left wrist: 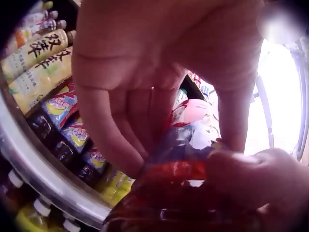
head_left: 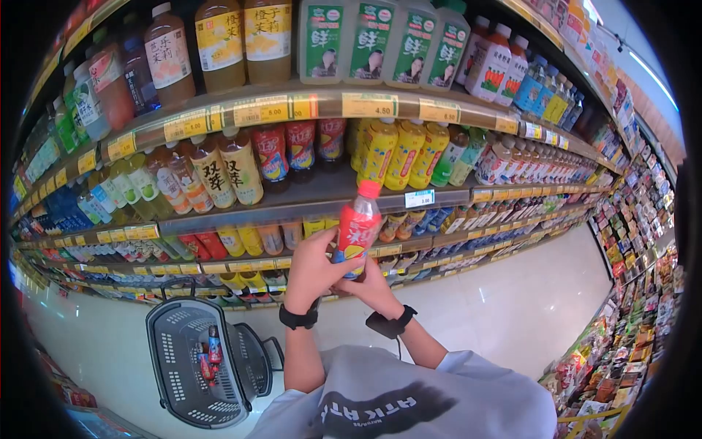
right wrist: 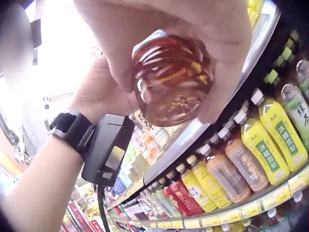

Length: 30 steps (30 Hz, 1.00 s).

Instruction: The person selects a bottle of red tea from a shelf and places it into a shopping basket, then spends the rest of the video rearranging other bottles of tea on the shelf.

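Note:
Both hands hold one bottle with a red cap and a red label (head_left: 358, 227), tilted slightly, in front of the shelf in the head view. The left hand (head_left: 313, 272) grips its side, fingers curled round it. Lower down, the right hand (head_left: 371, 287) holds it near the base. In the left wrist view the left hand (left wrist: 145, 72) curls over the bottle (left wrist: 178, 193), with part of the other hand at its side. From the right wrist, the bottle's base (right wrist: 171, 92) shows between the thumb and fingers of the right hand (right wrist: 169, 24).
Shelves of drinks with price tags (head_left: 369, 104) run across the front. Red-labelled bottles (head_left: 300, 146) stand beside yellow ones (head_left: 409, 154) on the middle shelf. A grey basket (head_left: 172, 366) with several small bottles (head_left: 212, 351) sits on the floor at lower left. Packaged goods (head_left: 643, 322) fill the right side.

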Each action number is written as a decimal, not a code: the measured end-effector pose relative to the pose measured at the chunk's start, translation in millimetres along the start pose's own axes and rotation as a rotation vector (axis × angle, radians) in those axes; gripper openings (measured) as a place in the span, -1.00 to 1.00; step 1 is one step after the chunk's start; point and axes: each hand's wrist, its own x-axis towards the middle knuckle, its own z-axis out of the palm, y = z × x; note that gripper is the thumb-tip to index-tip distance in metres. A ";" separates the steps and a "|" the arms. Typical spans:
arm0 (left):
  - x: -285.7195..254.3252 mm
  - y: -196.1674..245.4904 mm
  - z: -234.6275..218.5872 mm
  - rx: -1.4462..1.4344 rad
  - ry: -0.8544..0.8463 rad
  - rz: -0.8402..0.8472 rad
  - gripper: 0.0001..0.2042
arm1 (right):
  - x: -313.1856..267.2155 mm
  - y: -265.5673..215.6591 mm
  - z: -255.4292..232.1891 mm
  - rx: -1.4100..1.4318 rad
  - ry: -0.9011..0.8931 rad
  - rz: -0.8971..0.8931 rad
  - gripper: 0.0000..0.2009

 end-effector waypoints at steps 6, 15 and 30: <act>42.5 -2.8 -5.6 0.210 0.126 0.413 -0.39 | 75.8 21.2 -7.0 -0.341 0.335 -0.243 -0.47; 97.4 -48.4 3.4 -0.071 0.259 0.380 -0.34 | 162.9 13.0 -9.7 -0.381 0.494 -0.573 -0.44; 139.9 -69.5 19.1 0.050 0.367 0.263 -0.46 | 177.4 0.6 1.8 -0.801 0.749 -0.355 -0.61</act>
